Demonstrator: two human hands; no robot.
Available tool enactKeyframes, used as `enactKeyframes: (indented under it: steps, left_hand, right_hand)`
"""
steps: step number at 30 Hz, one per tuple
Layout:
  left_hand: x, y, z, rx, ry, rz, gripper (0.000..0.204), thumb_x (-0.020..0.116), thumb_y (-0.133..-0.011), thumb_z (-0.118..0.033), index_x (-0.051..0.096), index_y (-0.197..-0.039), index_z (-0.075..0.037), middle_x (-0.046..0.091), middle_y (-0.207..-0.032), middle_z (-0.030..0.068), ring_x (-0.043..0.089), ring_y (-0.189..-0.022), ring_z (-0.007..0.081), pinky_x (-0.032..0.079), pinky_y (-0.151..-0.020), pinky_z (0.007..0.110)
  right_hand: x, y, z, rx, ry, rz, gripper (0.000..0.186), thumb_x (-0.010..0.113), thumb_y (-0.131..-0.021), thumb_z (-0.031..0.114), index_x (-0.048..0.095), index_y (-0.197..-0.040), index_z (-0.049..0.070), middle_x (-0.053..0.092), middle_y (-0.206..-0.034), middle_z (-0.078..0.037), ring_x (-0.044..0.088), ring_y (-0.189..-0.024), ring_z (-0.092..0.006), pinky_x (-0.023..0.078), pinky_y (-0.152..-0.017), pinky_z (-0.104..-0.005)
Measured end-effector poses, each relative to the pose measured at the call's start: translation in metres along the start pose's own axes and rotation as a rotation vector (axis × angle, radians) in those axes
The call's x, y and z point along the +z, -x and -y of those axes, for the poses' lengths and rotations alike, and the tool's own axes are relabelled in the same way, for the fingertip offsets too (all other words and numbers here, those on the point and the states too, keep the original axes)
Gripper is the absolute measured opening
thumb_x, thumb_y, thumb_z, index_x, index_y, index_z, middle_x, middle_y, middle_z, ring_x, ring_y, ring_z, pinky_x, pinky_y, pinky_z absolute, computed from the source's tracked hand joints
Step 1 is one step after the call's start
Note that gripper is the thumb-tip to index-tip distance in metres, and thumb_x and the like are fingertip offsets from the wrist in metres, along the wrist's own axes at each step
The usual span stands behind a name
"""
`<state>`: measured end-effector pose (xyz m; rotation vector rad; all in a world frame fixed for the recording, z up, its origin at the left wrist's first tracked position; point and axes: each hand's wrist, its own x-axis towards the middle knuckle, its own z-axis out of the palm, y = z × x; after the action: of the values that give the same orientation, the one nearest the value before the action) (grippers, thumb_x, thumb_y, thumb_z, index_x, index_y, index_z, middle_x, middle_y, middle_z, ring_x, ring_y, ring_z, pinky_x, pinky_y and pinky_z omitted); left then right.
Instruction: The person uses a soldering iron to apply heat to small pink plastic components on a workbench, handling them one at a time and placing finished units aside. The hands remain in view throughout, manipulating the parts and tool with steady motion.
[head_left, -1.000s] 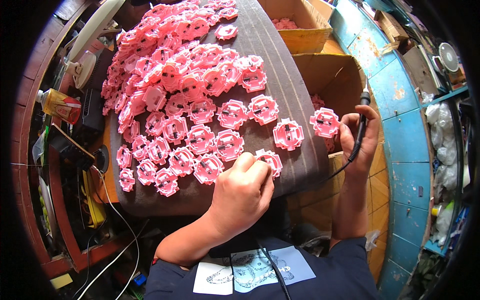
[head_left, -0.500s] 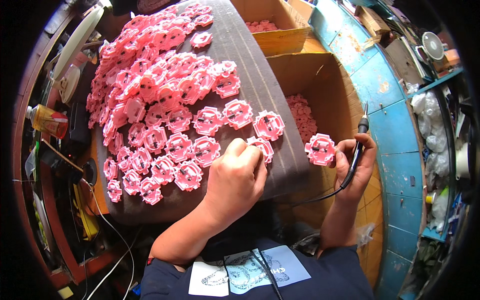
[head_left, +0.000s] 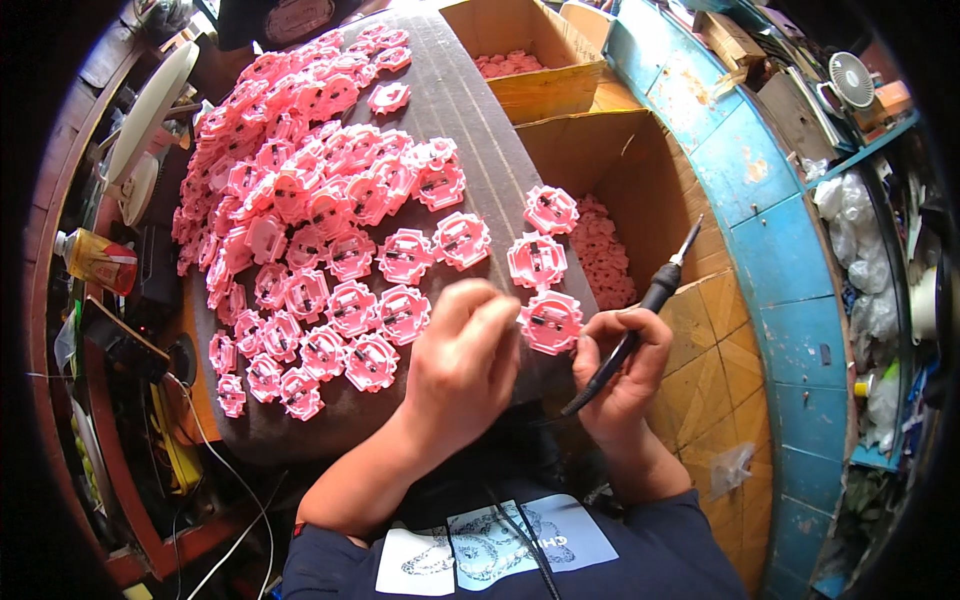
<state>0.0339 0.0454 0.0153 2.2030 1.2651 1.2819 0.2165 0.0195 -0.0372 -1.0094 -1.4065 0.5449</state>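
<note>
work surface: dark grey striped padded board (head_left: 490,180), its near half lit, bearing a heaped mass of pink plastic parts (head_left: 290,170).
nearest part: round pink plastic piece with notched tabs (head_left: 553,325), between the hands near the board's right edge; whether it rests there or is lifted, i cannot tell.
right hand: right hand (head_left: 628,370) has its fingers closed round a slim black pen-shaped tool with a metal tip (head_left: 658,290), tip up and away; the thumb meets the piece's right rim.
left hand: left hand (head_left: 462,360) has its fingers curled narrow, just beside the piece's left rim; cannot tell whether they grip anything.
piece's look: raised rim, small black and metallic bits across its middle.
close by: two similar pink pieces (head_left: 537,260) just beyond it.
right side: brown cardboard box (head_left: 640,150) with pink parts inside, then blue-painted panels (head_left: 780,260).
in the way: left knuckles cover part of the board.
</note>
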Motion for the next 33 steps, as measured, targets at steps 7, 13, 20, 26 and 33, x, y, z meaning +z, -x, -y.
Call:
enactKeyframes:
  steps: [7,13,20,26,33]
  left_hand:
    - [-0.006,0.031,0.002,0.024,-0.046,0.079,0.043,0.077,-0.08,0.011,0.069,-0.12,-0.002,0.064,-0.115,0.0174,0.071,-0.087,0.0305,0.061,-0.068,0.037]
    - [-0.015,0.032,-0.002,-0.105,0.113,0.071,0.033,0.075,-0.083,0.008,0.07,-0.115,0.0,0.064,-0.109,0.0182,0.068,-0.093,0.0345,0.058,-0.076,0.04]
    - [-0.017,0.03,0.007,-0.125,0.113,0.112,0.026,0.075,-0.087,0.0,0.071,-0.113,-0.002,0.065,-0.106,0.0166,0.071,-0.085,0.0345,0.059,-0.072,0.042]
    - [-0.015,0.026,0.005,-0.177,0.123,0.1,0.019,0.075,-0.088,-0.001,0.072,-0.108,-0.001,0.066,-0.101,0.0165,0.071,-0.086,0.0348,0.06,-0.073,0.041]
    - [-0.015,0.026,0.004,-0.197,0.132,0.076,0.016,0.075,-0.088,-0.001,0.073,-0.104,-0.002,0.067,-0.098,0.0159,0.071,-0.085,0.0339,0.06,-0.073,0.04]
  right_hand:
    - [0.025,0.0,0.007,-0.224,0.089,0.201,0.042,0.073,-0.09,-0.009,0.05,-0.124,0.0,0.067,-0.098,-0.016,0.069,-0.077,-0.0303,0.058,-0.068,-0.0394]
    - [0.028,-0.007,0.01,-0.241,0.045,0.282,0.044,0.07,-0.089,-0.012,0.049,-0.125,0.001,0.066,-0.094,-0.017,0.068,-0.074,-0.0329,0.057,-0.067,-0.0408]
    - [0.033,-0.004,0.006,-0.144,-0.053,0.248,0.047,0.071,-0.09,-0.012,0.046,-0.129,0.001,0.067,-0.093,-0.016,0.067,-0.071,-0.0255,0.056,-0.067,-0.0363]
    - [0.028,0.003,0.002,-0.264,0.054,0.179,0.049,0.068,-0.091,-0.012,0.045,-0.132,0.002,0.069,-0.104,-0.022,0.07,-0.08,-0.0308,0.057,-0.069,-0.038]
    - [0.026,-0.006,0.014,-0.488,0.217,0.251,0.046,0.076,-0.081,-0.002,0.056,-0.122,0.005,0.07,-0.117,-0.024,0.072,-0.088,-0.0367,0.059,-0.074,-0.0455]
